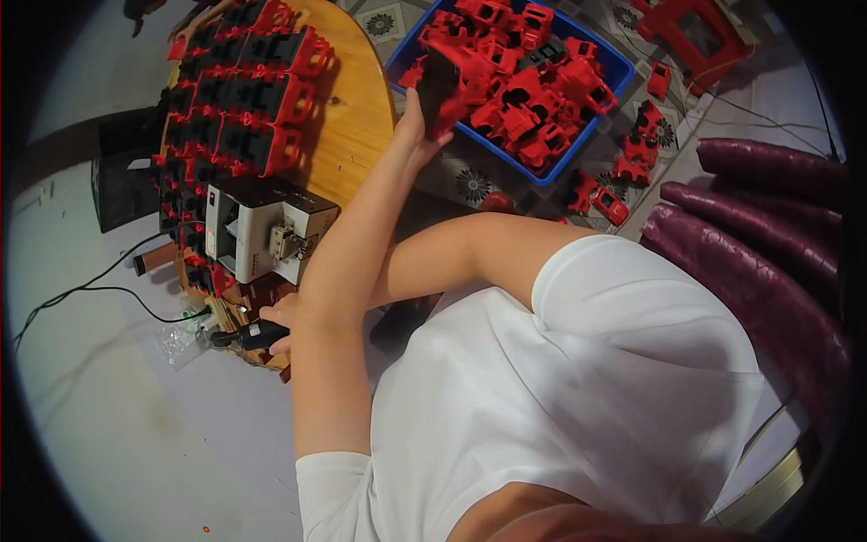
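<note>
My arms cross, the left forearm passing over the right. Up at the near left corner of the blue crate point(545, 180), my left hand point(417, 125) is closed on a red and black toy vehicle part point(440, 86), blurred by motion. Red plastic toy vehicle bodies point(533, 99) heap up inside the crate. At the table's near end, my right hand point(282, 323) closes round a black corded tool point(262, 336) that looks like an electric screwdriver. Its tip is hidden. Just beyond that hand stands a white and black box-shaped machine point(248, 237), resembling a screw feeder.
Rows of red and black toy vehicle assemblies point(257, 98) cover the left of the round wooden table point(348, 81). Loose red parts point(637, 149) lie on the tiled floor by a red stool point(695, 36). Maroon cushions point(741, 244) are at right; black cables point(117, 287) trail left.
</note>
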A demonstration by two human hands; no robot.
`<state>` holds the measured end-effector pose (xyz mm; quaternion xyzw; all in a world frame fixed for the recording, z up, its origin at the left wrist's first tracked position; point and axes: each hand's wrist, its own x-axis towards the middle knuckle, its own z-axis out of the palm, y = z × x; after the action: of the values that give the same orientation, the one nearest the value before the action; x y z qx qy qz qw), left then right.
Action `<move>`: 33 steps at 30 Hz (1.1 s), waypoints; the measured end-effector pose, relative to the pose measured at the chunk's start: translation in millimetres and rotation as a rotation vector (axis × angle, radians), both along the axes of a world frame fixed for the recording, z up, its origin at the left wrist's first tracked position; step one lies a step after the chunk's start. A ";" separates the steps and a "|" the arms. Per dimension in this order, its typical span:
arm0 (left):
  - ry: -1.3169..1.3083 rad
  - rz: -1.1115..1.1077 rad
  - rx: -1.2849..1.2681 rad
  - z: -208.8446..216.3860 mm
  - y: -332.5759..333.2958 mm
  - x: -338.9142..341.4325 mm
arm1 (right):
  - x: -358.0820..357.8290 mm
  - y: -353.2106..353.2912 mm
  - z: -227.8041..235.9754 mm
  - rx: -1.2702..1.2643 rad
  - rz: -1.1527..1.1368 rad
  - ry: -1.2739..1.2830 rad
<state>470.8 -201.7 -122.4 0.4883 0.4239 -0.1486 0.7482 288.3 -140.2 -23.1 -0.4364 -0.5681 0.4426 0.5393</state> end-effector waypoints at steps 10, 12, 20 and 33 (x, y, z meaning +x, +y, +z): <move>-0.045 -0.413 0.015 15.6 2.9 -30.2 | -9.4 -1.5 -0.8 -0.031 0.064 0.003; -0.088 -0.716 0.166 39.5 1.7 -45.9 | -9.0 -2.2 1.6 -0.033 0.051 0.000; -0.306 -0.705 0.462 205.2 39.6 -186.1 | -46.3 14.4 -26.8 0.196 -0.236 -0.043; 0.245 -0.307 1.304 203.5 286.2 -498.1 | 7.0 27.1 142.5 0.534 -0.101 0.360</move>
<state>-27.3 84.4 81.1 0.8738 0.4343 -0.0214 0.2178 295.4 -113.1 119.3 -0.2220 -0.5374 0.3206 0.7477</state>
